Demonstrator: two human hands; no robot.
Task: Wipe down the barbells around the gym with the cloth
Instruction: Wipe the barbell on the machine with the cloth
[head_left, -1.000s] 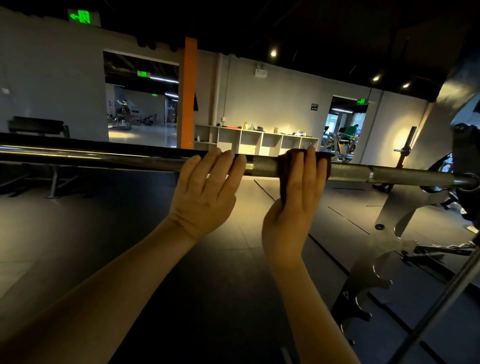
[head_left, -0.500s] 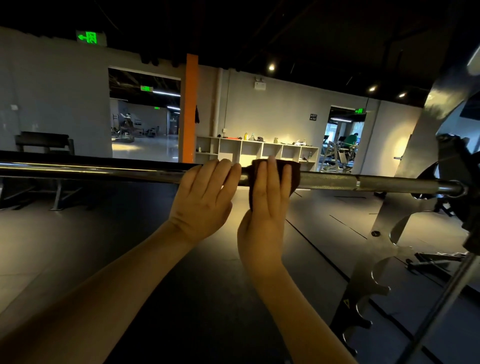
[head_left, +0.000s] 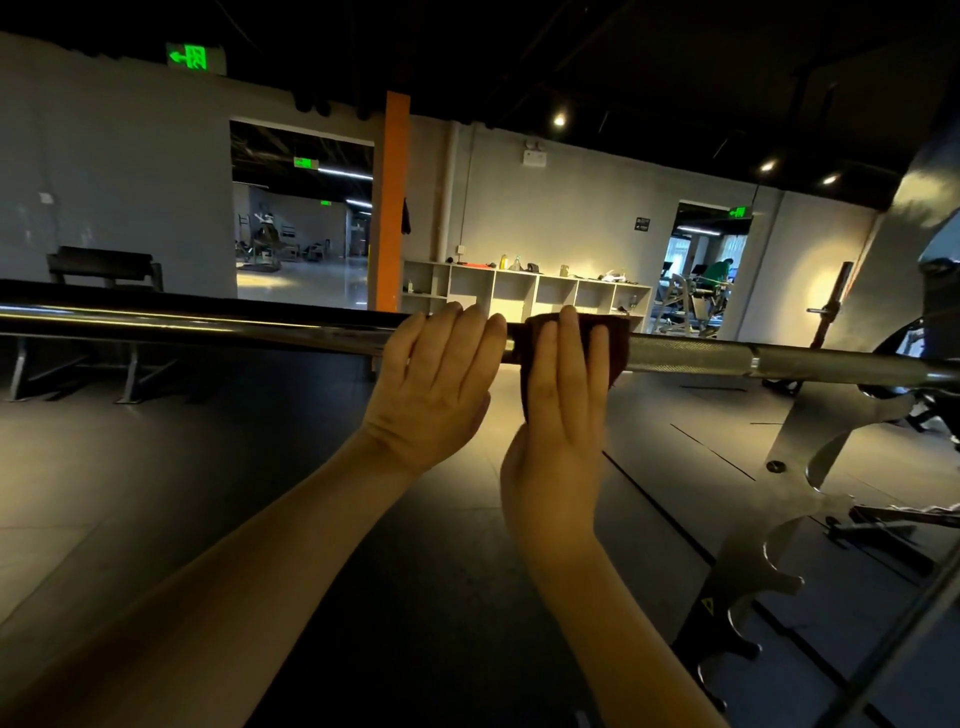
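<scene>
View from a head camera in a dim gym. A long steel barbell (head_left: 701, 356) runs level across the scene at chest height, with both bare hands on it, side by side.

The left hand (head_left: 431, 395) lies over the bar. Its fingers (head_left: 457, 338) are pressed close together and bent over the top, and the tips fold out of sight behind. Left of these fingers the bar is smooth and glossy, with a bright streak of light along it.

Just to the right, the right hand (head_left: 558, 431) holds a dark brownish cloth (head_left: 618, 338) wrapped round the bar. Its fingers (head_left: 569, 348) lie side by side, flat on the cloth, and reach over the top. Neither thumb is visible. The cloth shows on both sides of these fingers and hangs a little below the bar.

Right of the cloth the bar is dull grey with fine cross-hatched knurling, then a narrow ring, then smooth metal. Below that stretch stands a steel rack upright (head_left: 769, 525) with hooked notches.

Beyond the fingertips, against the far grey wall, are a white shelf unit (head_left: 524, 291) and an orange pillar (head_left: 396, 208).
</scene>
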